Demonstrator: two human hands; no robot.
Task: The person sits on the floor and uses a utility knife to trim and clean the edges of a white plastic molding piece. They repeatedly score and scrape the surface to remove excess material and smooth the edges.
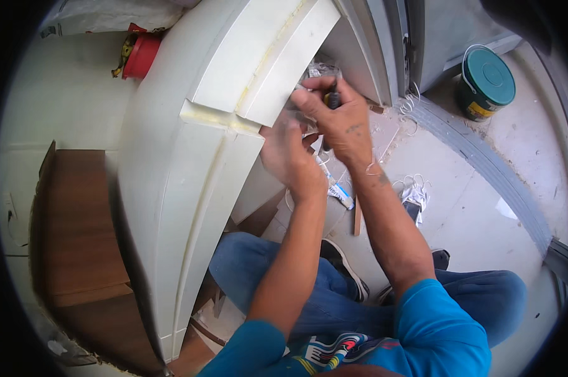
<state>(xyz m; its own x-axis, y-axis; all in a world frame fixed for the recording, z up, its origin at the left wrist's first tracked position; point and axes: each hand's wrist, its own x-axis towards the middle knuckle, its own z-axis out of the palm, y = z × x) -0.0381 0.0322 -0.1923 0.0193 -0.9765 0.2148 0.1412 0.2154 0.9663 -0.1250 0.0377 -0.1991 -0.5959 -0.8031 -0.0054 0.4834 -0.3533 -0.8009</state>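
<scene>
Our right hand (348, 129) has its fingers curled closed around a black-and-yellow tool handle (333, 99), beside the inner edge of the white cabinet (224, 94). Our left hand (294, 160) is blurred next to it; we cannot tell how far its fingers are open or whether they grip anything. The cabinet already stands assembled, its grooved seams showing yellowish lines; we judge the handwork at this edge unfinished, the amount left hidden from us.
</scene>
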